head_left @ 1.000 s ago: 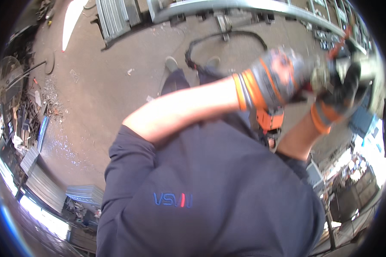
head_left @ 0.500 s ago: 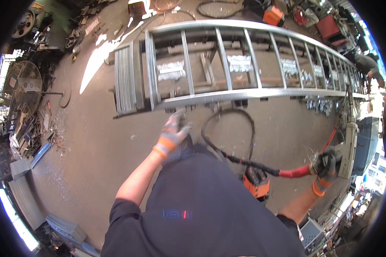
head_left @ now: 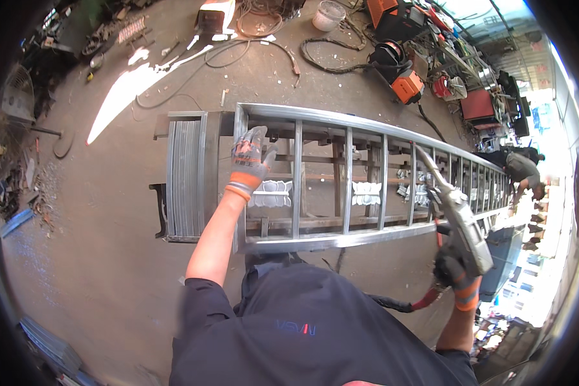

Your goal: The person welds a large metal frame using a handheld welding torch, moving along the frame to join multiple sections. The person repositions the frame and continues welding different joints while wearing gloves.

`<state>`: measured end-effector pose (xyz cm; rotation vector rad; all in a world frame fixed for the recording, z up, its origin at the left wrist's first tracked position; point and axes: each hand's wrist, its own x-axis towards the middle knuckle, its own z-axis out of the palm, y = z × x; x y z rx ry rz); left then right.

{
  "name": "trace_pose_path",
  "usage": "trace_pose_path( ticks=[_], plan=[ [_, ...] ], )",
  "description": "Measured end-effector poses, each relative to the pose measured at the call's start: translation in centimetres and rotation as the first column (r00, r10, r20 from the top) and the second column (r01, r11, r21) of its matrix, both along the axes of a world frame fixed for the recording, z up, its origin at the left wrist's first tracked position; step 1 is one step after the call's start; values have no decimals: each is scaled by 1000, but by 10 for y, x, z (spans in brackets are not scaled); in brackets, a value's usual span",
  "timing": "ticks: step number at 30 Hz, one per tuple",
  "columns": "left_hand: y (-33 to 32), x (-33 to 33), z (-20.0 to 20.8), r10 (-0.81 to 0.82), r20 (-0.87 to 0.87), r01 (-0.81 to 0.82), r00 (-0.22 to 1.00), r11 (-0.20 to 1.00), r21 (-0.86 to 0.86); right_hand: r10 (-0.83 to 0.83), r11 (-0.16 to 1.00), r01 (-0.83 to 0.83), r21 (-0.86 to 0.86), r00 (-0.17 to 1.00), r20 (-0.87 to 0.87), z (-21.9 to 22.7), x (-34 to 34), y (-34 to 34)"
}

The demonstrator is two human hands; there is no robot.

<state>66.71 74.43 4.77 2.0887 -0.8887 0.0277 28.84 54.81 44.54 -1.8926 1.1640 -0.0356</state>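
A long silvery metal frame (head_left: 341, 240) with ladder-like crossbars lies in front of me on a low support. Over its left end is my left hand (head_left: 251, 156), gloved in grey and orange, fingers spread, with nothing held; whether it presses on the bar I cannot tell. My right hand (head_left: 455, 269), in a similar glove, is wrapped round the handle of a long grey welding gun (head_left: 464, 230). The gun's thin nozzle points up and left above the crossbars. From its grip a dark cable (head_left: 391, 302) with a red sleeve runs down. Pale ornamental plates (head_left: 271, 193) show between the bars.
Left of the frame lies a stack of ribbed metal strips (head_left: 186, 179). Beyond it are loose cables (head_left: 333, 67), a white bucket (head_left: 329, 16) and an orange-and-black machine (head_left: 406, 86). Another person (head_left: 524, 172) bends at the frame's far right end. A fan (head_left: 19, 93) stands far left.
My left hand has gone from below the frame's near edge up over its left end. My right hand has raised the welding gun inward over the frame. The view has shifted too.
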Motion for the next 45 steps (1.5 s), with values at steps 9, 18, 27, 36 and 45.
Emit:
trace_pose_path(
  ticks=[9,18,27,36,45],
  plan=[
    [-9,25,-10,4,-49,-15,999,975,-220,705,696,-683,-222,709,30,-125,283,-17],
    [-8,36,-12,-52,-119,14,992,953,-301,779,625,-779,-47,618,106,-222,363,-18],
    [-6,27,-24,-42,-183,6,982,981,-192,767,638,-770,11,637,78,-242,373,-6],
    [-5,29,-24,-73,-234,36,969,986,-160,720,686,-723,77,691,67,-249,375,-2],
    [-3,31,-20,-105,-246,61,964,982,-180,793,608,-791,63,609,-8,-249,384,-13]
  ],
)
